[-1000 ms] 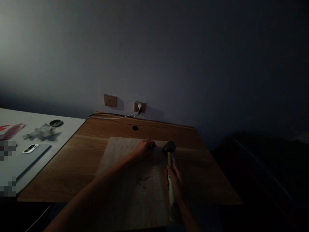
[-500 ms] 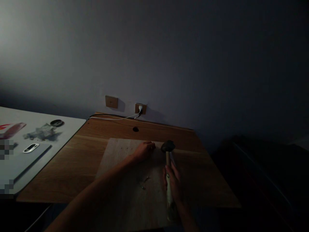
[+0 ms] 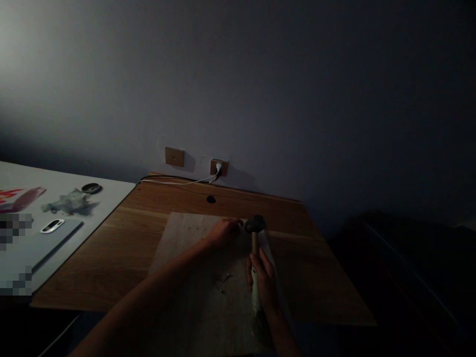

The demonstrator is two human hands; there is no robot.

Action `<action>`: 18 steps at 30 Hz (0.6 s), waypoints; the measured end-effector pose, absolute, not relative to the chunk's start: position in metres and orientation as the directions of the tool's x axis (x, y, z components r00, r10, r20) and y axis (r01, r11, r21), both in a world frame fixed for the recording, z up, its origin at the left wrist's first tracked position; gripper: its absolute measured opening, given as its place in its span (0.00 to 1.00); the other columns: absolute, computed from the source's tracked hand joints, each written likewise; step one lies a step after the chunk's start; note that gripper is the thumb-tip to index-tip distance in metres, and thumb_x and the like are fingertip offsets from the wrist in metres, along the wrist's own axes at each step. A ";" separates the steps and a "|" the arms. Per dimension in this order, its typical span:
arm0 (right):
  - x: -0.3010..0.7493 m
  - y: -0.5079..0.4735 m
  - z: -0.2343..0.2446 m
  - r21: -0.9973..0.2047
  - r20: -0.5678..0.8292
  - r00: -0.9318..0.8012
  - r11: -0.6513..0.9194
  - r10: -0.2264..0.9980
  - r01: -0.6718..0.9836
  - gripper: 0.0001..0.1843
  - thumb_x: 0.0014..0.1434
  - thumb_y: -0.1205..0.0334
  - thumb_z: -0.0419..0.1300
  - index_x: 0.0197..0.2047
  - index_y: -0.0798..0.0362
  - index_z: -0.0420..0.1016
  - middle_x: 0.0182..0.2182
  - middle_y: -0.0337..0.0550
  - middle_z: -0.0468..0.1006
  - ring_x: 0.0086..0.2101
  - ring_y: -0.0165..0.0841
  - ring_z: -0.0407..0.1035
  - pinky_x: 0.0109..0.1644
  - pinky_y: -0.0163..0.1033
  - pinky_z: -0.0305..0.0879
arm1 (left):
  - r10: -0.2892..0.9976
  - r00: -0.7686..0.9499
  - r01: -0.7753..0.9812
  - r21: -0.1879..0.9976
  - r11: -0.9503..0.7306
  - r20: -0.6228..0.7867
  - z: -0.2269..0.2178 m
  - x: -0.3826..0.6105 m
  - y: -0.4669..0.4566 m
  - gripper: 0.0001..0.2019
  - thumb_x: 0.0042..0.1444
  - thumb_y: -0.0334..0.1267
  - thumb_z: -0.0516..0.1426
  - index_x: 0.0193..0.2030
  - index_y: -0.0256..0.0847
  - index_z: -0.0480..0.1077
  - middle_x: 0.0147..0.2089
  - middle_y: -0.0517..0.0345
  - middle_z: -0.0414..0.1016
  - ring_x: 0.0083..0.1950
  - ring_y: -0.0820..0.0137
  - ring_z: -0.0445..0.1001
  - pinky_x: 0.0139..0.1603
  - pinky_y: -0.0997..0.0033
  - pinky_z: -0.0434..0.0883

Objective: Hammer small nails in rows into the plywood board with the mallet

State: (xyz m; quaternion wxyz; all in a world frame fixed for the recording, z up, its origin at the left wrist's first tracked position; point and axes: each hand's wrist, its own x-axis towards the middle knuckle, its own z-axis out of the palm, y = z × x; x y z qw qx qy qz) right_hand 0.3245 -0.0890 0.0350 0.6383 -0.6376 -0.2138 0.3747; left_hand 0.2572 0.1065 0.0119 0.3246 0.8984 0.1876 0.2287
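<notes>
My right hand (image 3: 262,272) is wrapped round the pale handle of a hammer (image 3: 255,243), its dark head raised just right of my left fingertips. My left hand (image 3: 225,232) rests near the far edge of a thin wooden board (image 3: 174,253), thumb and fingers pinched together; whatever they pinch is too dark and small to make out. Left of that hand, a row of small dark dots (image 3: 198,228) marks the board. A few small loose pieces that look like nails (image 3: 222,290) lie on the board between my forearms.
The board lies on a brown wooden table (image 3: 111,243). A white table (image 3: 115,191) adjoins on the left, bearing a grey flat device (image 3: 63,240), a crumpled clear bag (image 3: 70,202), a dark round object (image 3: 91,188) and a red-marked packet (image 3: 22,198). A white cable (image 3: 178,183) runs to a wall socket (image 3: 224,167).
The hammer and my right hand have shifted slightly left, bringing the head closer to my left fingertips. My left hand stays in the same place on the board. The view has turned slightly.
</notes>
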 end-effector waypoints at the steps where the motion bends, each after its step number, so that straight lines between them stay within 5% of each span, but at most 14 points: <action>1: 0.325 -0.089 0.036 -0.971 -0.208 0.616 -0.086 0.760 -0.222 0.23 0.54 0.38 0.65 0.38 0.49 0.69 0.20 0.30 0.66 0.14 0.23 0.53 0.14 0.29 0.52 | 0.496 0.817 0.186 0.680 -0.709 0.293 0.011 0.257 0.107 0.19 0.56 0.27 0.54 0.54 0.40 0.73 0.43 0.55 0.79 0.43 0.68 0.77 0.48 0.70 0.72; 18: 0.320 -0.092 0.032 -0.944 -0.258 0.492 -0.107 0.831 -0.313 0.26 0.55 0.39 0.65 0.46 0.50 0.71 0.30 0.35 0.74 0.16 0.22 0.58 0.14 0.27 0.53 | 0.492 0.820 0.172 0.693 -0.700 0.293 0.002 0.258 0.111 0.25 0.54 0.25 0.57 0.59 0.38 0.66 0.44 0.51 0.79 0.43 0.64 0.78 0.44 0.69 0.72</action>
